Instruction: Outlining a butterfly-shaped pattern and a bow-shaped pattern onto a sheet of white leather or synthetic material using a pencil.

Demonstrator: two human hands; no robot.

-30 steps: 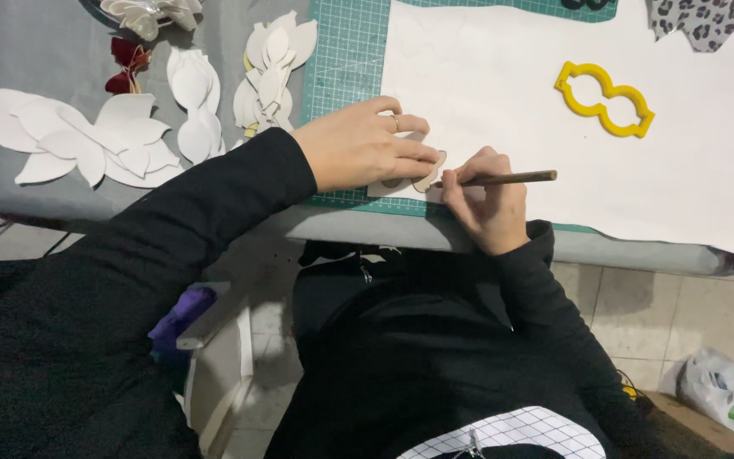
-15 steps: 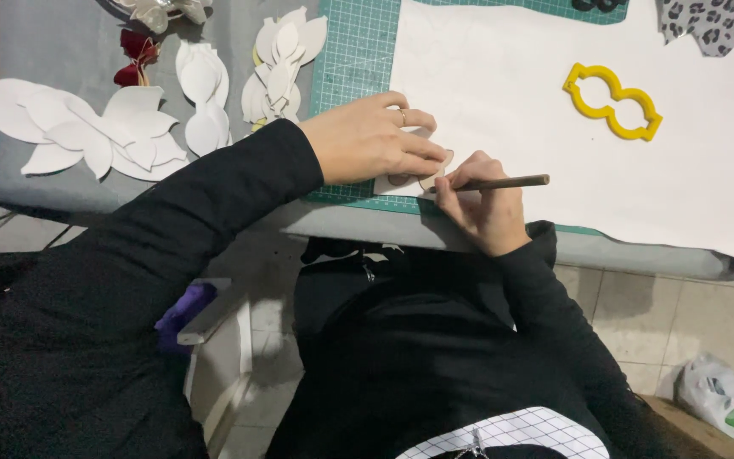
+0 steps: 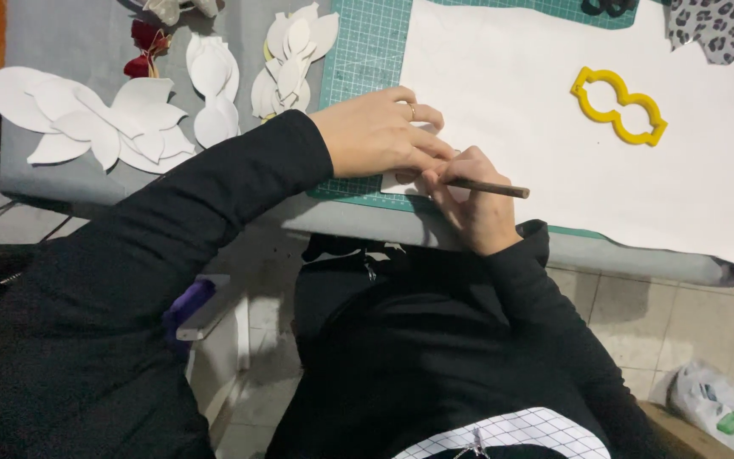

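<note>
Left hand [image 3: 380, 136] pressed flat on a small white paper template [image 3: 398, 181] at the near edge of the green cutting mat [image 3: 367, 51]; right hand [image 3: 469, 204] closed around a thin brown pencil [image 3: 490, 188], tip at the template.

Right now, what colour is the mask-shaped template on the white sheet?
Yellow; the template shows clearly in the head view.

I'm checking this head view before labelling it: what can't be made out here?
- Pencil tip: hidden by the right hand.
- Small white template: mostly covered by the left hand; shape unclear.
- Any traced line on the white sheet: too faint to see.
- Spotted piece: cut off by the top edge.
</note>
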